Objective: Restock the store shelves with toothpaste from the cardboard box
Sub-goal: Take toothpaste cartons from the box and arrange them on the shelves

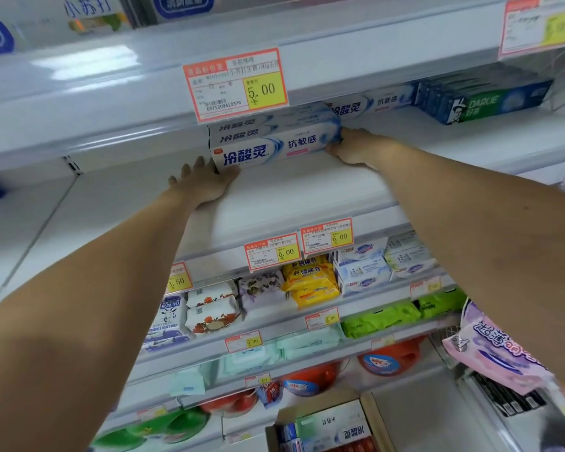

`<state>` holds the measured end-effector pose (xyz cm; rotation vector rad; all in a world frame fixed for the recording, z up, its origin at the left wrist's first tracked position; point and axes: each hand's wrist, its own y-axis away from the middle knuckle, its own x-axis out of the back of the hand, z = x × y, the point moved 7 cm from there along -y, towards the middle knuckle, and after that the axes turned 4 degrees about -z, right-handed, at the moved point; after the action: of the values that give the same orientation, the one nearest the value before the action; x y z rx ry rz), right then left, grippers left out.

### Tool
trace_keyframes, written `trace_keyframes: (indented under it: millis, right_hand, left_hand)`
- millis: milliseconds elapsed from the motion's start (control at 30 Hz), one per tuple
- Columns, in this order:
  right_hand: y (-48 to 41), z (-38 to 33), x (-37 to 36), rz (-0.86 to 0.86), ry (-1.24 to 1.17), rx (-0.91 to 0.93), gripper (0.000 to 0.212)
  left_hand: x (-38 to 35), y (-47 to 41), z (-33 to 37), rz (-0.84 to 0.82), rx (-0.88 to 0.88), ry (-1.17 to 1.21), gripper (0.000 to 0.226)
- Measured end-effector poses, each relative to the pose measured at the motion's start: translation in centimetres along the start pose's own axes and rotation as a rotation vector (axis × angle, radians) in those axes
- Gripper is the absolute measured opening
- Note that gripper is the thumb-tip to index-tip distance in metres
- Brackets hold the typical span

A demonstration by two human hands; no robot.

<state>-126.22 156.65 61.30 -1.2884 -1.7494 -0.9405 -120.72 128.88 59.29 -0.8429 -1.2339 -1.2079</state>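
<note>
A stack of white-and-blue toothpaste boxes (271, 138) lies lengthwise on the white shelf (307, 190), just under a price tag. My left hand (203, 182) presses flat against the stack's left end, fingers spread. My right hand (353, 148) grips the stack's right end. More of the same toothpaste boxes (372, 104) sit further back on the shelf. Down at the bottom, the open cardboard box (327, 425) holds more toothpaste boxes.
Dark blue Darlie toothpaste boxes (483, 99) fill the shelf's right part. Soap packs (310, 282), wipes and detergent tubs line the lower shelves. A price tag (235, 83) hangs from the shelf above. Pink packages (490, 347) hang at the right.
</note>
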Motion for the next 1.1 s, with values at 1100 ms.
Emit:
trace_keyframes:
  millis: [1100]
  right_hand:
    - [27.2,20.8,-35.9,-0.197,-0.205,-0.303,0.027]
  left_hand:
    - [-37.6,23.4,1.1,-0.457,-0.071,0.486,0.021]
